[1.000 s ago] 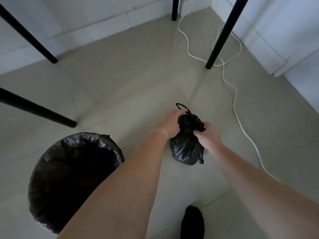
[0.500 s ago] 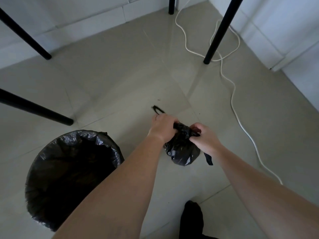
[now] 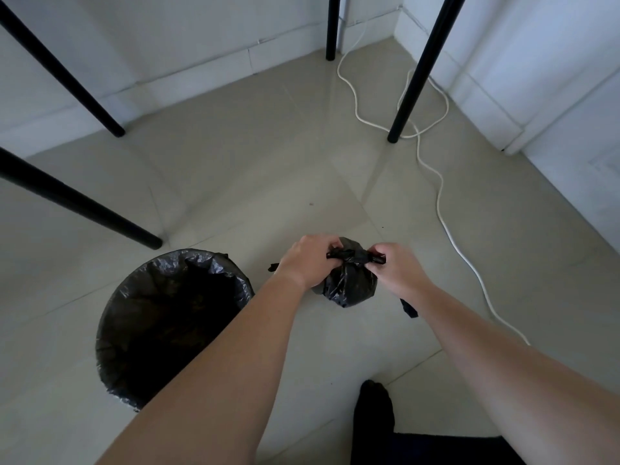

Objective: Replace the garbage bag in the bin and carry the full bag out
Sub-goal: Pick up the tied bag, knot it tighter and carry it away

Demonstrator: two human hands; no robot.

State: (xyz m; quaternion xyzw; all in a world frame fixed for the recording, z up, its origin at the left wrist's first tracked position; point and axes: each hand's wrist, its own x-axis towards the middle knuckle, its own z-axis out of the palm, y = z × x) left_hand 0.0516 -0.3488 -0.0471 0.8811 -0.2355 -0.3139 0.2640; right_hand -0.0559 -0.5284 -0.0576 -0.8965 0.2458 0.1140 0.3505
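Full bag (image 3: 349, 283): small black bundle on the floor (image 3: 255, 182), just right of the bin (image 3: 134, 394).
Handling: judged light, soft and crinkly; the thin film looks slippery and may tear if jerked.
Hold: best taken at the knotted neck.
Left hand (image 3: 307, 260): fingers pinching one tie end.
Right hand (image 3: 397, 268): fingers pinching the other end, pulled opposite.
Bin: lined with a black liner (image 3: 214, 266), folded over the rim.
Hidden: knot partly behind the fingers; bag contents unseen; bin interior too dark to read.
Nearby: white cable (image 3: 439, 203) to the right, black legs (image 3: 419, 72) beyond.
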